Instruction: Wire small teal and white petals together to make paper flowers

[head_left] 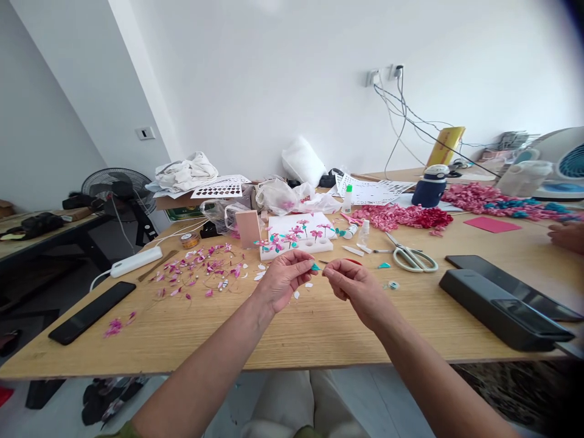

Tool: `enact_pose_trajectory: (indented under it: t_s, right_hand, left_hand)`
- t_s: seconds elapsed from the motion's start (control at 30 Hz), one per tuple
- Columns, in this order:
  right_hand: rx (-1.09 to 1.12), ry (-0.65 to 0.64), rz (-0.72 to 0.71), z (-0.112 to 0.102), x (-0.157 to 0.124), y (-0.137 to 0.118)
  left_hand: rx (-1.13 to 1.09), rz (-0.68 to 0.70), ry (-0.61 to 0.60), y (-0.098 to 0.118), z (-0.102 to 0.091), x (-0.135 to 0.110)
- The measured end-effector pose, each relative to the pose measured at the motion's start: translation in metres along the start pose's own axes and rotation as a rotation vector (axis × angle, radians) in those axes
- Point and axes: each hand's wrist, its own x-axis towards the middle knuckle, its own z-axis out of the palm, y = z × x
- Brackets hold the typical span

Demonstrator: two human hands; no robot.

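Observation:
Above the middle of the table, my left hand (283,283) pinches a small teal leaf-shaped piece (315,267) between thumb and fingers. Close beside it, my right hand (354,285) has its thumb and fingertips pressed together near the leaf; what they hold is too small to make out. Behind both hands stands a white foam block (296,247) with pink and teal artificial flowers (292,237) stuck upright in it. To the right of my right hand lie another teal leaf piece (384,265) and a small roll of teal tape (393,285).
Pink petal pieces (210,266) are scattered at left, near a black phone (92,312). White-handled scissors (415,260), a dark device (502,310) and a red card (492,225) lie at right. A blue bottle (429,187) stands behind. Another person's hand (566,236) rests at the right edge.

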Motion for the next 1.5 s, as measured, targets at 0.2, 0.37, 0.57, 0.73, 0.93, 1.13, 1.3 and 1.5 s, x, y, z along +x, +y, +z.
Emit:
enact_pose_trajectory:
  t_s: [0.2, 0.37, 0.57, 0.73, 0.93, 1.13, 1.3, 1.5]
  right_hand:
    - [0.062, 0.021, 0.045, 0.015, -0.013, 0.009]
    - [-0.14, 0.061, -0.001, 0.02, -0.025, 0.004]
    - [-0.318, 0.216, -0.106, -0.004, -0.019, -0.009]
    - [-0.394, 0.208, -0.099, -0.008, -0.017, -0.004]
    - [-0.589, 0.197, -0.135, -0.002, -0.021, 0.006]
    - [-0.447, 0.177, -0.059, -0.004, -0.012, 0.017]
    - [-0.305, 0.118, 0.012, -0.005, -0.005, 0.028]
    - [-0.478, 0.06, -0.061, -0.008, -0.003, 0.034]
  left_hand:
    - [0.094, 0.178, 0.202, -0.003, 0.006, 0.001]
    - [0.314, 0.308, 0.268, -0.005, 0.01, 0.001]
    - [0.247, 0.213, 0.204, -0.006, 0.006, -0.001]
    - [0.074, 0.111, 0.162, -0.006, 0.002, -0.003]
    - [-0.014, 0.107, 0.141, -0.006, -0.002, -0.005]
    - [-0.117, 0.072, 0.168, -0.007, -0.004, -0.006]
    - [-0.152, 0.024, 0.188, -0.01, -0.005, -0.004]
    - [-0.086, 0.015, 0.214, -0.02, -0.015, -0.003]
